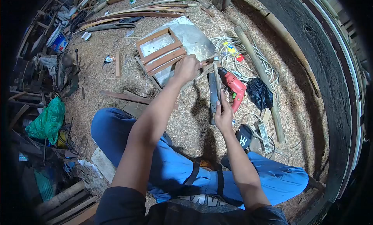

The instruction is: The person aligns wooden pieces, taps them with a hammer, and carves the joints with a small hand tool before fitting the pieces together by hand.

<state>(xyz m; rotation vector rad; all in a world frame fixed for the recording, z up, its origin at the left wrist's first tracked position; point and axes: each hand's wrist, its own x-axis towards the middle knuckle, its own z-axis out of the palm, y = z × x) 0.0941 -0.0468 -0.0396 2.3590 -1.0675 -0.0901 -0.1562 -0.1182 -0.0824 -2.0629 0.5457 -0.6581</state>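
Note:
My left hand (186, 69) is closed round a narrow wooden piece (203, 64) beside a wooden frame (157, 45). The frame, with slats across it, rests on a grey metal-like sheet (194, 36). My right hand (223, 115) grips the lower end of a hammer (217, 75), whose small head is up by the end of the wooden piece. Just right of the hammer lies a red power drill (235, 87). A long dark metal tool or saw (213, 93) lies to the left of the handle, partly hidden.
Coiled pale cable (268, 58), a black plastic bag (260, 93), a dark cap (244, 136) and a long pole (258, 58) are on the right. Wood strips (155, 14) lie at the back. A green bag (47, 118) and clutter are left.

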